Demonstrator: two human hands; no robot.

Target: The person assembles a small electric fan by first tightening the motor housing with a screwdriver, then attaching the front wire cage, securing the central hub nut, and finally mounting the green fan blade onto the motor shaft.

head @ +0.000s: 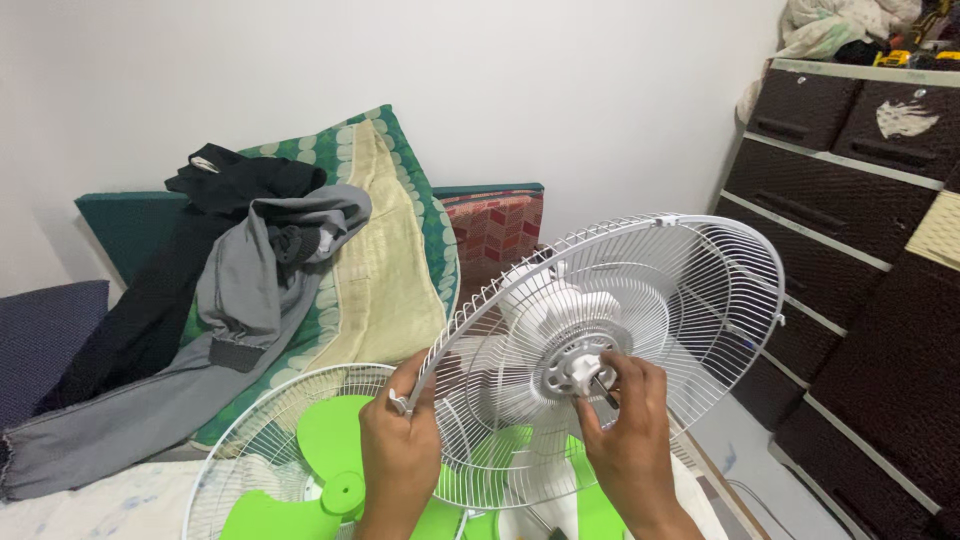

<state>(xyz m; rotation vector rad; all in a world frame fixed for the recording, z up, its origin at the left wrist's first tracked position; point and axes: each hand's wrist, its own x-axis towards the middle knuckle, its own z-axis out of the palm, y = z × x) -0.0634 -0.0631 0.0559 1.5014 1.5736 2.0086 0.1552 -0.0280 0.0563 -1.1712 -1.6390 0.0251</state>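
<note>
Here, hub nut (pixel 583 372) between right fingers (pixel 612 372)

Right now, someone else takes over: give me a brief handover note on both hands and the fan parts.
Left hand: grips the rim of the rear wire guard, holding it tilted.
Right hand: fingers on the white nut at the motor hub.
Green blade lies loose in the front guard below.
Done: rear guard sits on the motor.
Left: blade and front guard are not yet mounted.

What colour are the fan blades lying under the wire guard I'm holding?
Bright green fan blades, seen in the head view, lying below the white wire guard.
</note>
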